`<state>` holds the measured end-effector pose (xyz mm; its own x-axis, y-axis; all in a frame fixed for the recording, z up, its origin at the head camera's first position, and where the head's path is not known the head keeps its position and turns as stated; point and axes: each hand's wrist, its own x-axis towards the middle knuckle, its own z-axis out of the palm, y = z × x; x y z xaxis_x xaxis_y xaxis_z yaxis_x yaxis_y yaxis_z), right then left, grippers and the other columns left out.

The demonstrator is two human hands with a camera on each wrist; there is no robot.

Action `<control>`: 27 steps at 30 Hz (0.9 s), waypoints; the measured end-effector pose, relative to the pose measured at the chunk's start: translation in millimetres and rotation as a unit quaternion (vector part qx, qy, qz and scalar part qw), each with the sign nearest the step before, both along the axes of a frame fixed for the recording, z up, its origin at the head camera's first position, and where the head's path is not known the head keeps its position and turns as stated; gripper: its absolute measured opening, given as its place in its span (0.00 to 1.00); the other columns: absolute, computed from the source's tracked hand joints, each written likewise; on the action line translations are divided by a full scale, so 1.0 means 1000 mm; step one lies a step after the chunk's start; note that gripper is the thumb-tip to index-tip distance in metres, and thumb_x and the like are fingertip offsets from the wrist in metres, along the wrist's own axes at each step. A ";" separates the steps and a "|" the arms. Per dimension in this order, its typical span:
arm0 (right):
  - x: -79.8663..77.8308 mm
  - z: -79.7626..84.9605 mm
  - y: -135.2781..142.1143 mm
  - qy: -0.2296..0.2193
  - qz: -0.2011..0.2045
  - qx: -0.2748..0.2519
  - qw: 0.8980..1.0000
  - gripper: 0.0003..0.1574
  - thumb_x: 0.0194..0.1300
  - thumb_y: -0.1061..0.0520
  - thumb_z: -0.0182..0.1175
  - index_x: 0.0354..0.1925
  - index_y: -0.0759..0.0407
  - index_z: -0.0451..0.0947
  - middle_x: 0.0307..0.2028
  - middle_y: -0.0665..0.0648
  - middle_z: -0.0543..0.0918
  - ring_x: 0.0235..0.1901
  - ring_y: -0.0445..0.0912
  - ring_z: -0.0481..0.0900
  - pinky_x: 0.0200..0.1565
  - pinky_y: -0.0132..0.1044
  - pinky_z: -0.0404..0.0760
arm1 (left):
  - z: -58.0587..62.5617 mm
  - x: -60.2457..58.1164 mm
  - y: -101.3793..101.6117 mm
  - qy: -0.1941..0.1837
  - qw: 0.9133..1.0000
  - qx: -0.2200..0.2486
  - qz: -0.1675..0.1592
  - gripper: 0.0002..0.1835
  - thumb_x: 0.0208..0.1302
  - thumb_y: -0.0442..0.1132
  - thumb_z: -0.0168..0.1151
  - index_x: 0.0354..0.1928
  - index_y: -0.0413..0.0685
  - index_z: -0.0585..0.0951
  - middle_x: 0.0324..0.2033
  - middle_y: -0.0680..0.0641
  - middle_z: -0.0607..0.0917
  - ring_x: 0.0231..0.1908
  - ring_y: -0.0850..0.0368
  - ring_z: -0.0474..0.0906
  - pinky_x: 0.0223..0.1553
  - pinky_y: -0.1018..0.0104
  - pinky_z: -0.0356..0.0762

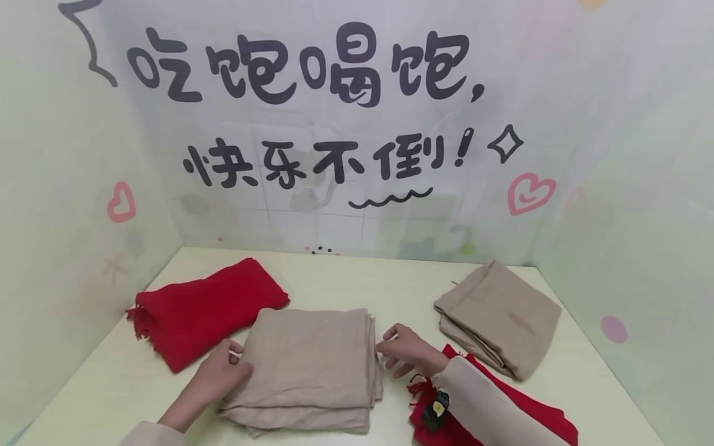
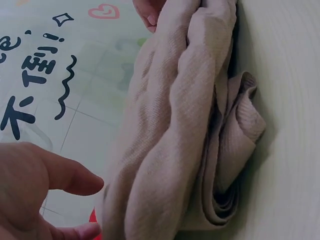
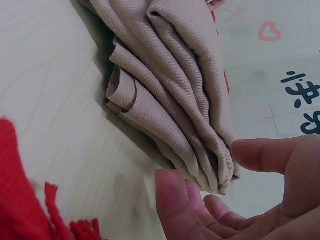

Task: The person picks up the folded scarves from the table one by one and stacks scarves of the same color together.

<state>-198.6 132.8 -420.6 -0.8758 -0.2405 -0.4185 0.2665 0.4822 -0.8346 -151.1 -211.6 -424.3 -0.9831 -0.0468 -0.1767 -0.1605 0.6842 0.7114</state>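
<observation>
A folded beige cloth (image 1: 312, 362) lies flat at the front middle of the bench (image 1: 357, 279), its layered edges visible at the right side. The left hand (image 1: 223, 371) is at its left edge, thumb and fingers apart and grasping nothing. The right hand (image 1: 409, 350) is at the right edge, fingers loosely bent, released; whether the fingertips touch the fabric cannot be told. A fringed red cloth (image 1: 214, 310) lies behind to the left, a second beige cloth (image 1: 502, 316) to the right rear, and another red cloth (image 1: 446, 435) beneath the right sleeve (image 1: 491, 409).
</observation>
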 end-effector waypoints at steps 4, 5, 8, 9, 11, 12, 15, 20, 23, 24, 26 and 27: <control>0.000 0.001 0.005 0.010 -0.007 -0.003 1.000 0.18 0.64 0.55 0.57 0.46 0.64 0.65 0.38 0.63 0.77 0.30 0.49 0.79 0.26 0.38 0.81 | 0.003 -0.001 0.003 0.013 1.000 -0.007 0.000 0.20 0.55 0.37 0.55 0.48 0.31 0.69 0.42 0.36 0.75 0.41 0.47 0.73 0.35 0.60 0.73; 0.000 0.001 0.007 0.013 -0.010 -0.003 1.000 0.18 0.64 0.55 0.57 0.46 0.64 0.65 0.38 0.63 0.78 0.30 0.49 0.79 0.26 0.38 0.81 | 0.004 -0.002 0.004 0.014 1.000 -0.010 0.002 0.20 0.55 0.37 0.55 0.48 0.32 0.69 0.43 0.36 0.75 0.42 0.47 0.72 0.36 0.60 0.73; 0.000 0.002 0.013 0.019 -0.021 -0.004 1.000 0.17 0.64 0.55 0.57 0.45 0.64 0.65 0.39 0.63 0.78 0.31 0.49 0.79 0.25 0.38 0.80 | 0.006 -0.003 0.008 0.025 1.000 -0.016 0.005 0.20 0.55 0.37 0.54 0.48 0.31 0.70 0.46 0.33 0.74 0.45 0.44 0.72 0.40 0.56 0.74; 0.001 0.002 0.015 0.020 -0.026 -0.003 0.999 0.17 0.63 0.56 0.57 0.45 0.64 0.65 0.39 0.63 0.78 0.31 0.49 0.79 0.25 0.38 0.80 | 0.006 -0.004 0.010 0.030 0.999 -0.017 0.006 0.20 0.55 0.37 0.54 0.48 0.31 0.71 0.47 0.33 0.73 0.47 0.43 0.71 0.42 0.54 0.74; 0.001 0.002 0.021 0.025 -0.036 0.004 0.999 0.17 0.63 0.56 0.57 0.45 0.64 0.65 0.39 0.63 0.78 0.30 0.49 0.78 0.25 0.37 0.79 | 0.006 -0.005 0.014 0.042 0.999 -0.021 0.006 0.20 0.56 0.37 0.54 0.49 0.31 0.71 0.50 0.31 0.72 0.50 0.41 0.69 0.46 0.50 0.73; 0.002 0.001 0.024 0.027 -0.043 0.007 0.999 0.16 0.63 0.56 0.57 0.44 0.64 0.65 0.39 0.63 0.77 0.30 0.49 0.78 0.25 0.38 0.79 | 0.006 -0.005 0.016 0.048 0.999 -0.022 0.006 0.20 0.56 0.37 0.54 0.49 0.31 0.72 0.51 0.31 0.71 0.52 0.39 0.67 0.48 0.48 0.72; 0.003 0.000 0.034 0.030 -0.062 0.018 0.997 0.16 0.63 0.57 0.57 0.44 0.64 0.66 0.39 0.63 0.77 0.31 0.49 0.79 0.27 0.40 0.80 | 0.006 -0.006 0.025 0.069 0.997 -0.017 0.005 0.17 0.57 0.36 0.54 0.48 0.33 0.73 0.52 0.31 0.69 0.55 0.38 0.63 0.50 0.46 0.69; 0.006 0.001 0.055 0.026 -0.087 0.022 0.996 0.15 0.63 0.57 0.58 0.45 0.64 0.67 0.38 0.63 0.77 0.30 0.49 0.79 0.29 0.42 0.82 | 0.009 -0.008 0.042 0.105 0.994 0.008 -0.002 0.13 0.58 0.33 0.54 0.45 0.38 0.75 0.49 0.36 0.72 0.50 0.44 0.68 0.48 0.52 0.70; 0.009 0.006 0.067 0.027 -0.101 0.014 0.994 0.14 0.64 0.58 0.57 0.44 0.64 0.67 0.38 0.63 0.77 0.30 0.50 0.80 0.29 0.43 0.82 | 0.011 -0.012 0.058 0.119 0.992 0.031 -0.017 0.11 0.58 0.32 0.54 0.44 0.38 0.75 0.45 0.38 0.75 0.44 0.49 0.73 0.43 0.58 0.73; 0.010 0.007 0.071 0.028 -0.104 0.011 0.994 0.14 0.65 0.58 0.56 0.44 0.64 0.67 0.39 0.63 0.77 0.30 0.50 0.80 0.30 0.43 0.82 | 0.012 -0.014 0.064 0.120 0.992 0.042 -0.024 0.11 0.58 0.32 0.54 0.44 0.38 0.75 0.45 0.39 0.75 0.42 0.51 0.74 0.42 0.59 0.74; 0.011 0.011 0.078 0.032 -0.102 0.005 0.994 0.13 0.66 0.58 0.54 0.44 0.65 0.65 0.40 0.64 0.76 0.31 0.50 0.80 0.31 0.43 0.82 | 0.014 -0.017 0.078 0.120 0.990 0.060 -0.037 0.11 0.57 0.31 0.55 0.44 0.38 0.75 0.43 0.40 0.76 0.40 0.53 0.75 0.40 0.62 0.74; 0.012 0.013 0.080 0.034 -0.104 0.002 0.994 0.13 0.66 0.58 0.54 0.45 0.65 0.65 0.40 0.64 0.76 0.31 0.49 0.80 0.31 0.43 0.82 | 0.014 -0.018 0.085 0.119 0.990 0.068 -0.044 0.11 0.57 0.32 0.55 0.43 0.38 0.75 0.42 0.41 0.77 0.39 0.53 0.75 0.39 0.62 0.74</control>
<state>-186.9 213.1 -407.9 -0.9323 -0.0491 -0.3582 0.3049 0.4260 -0.8518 -169.5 -126.9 -410.4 -0.9968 0.0491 0.0624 0.0793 0.5840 0.8079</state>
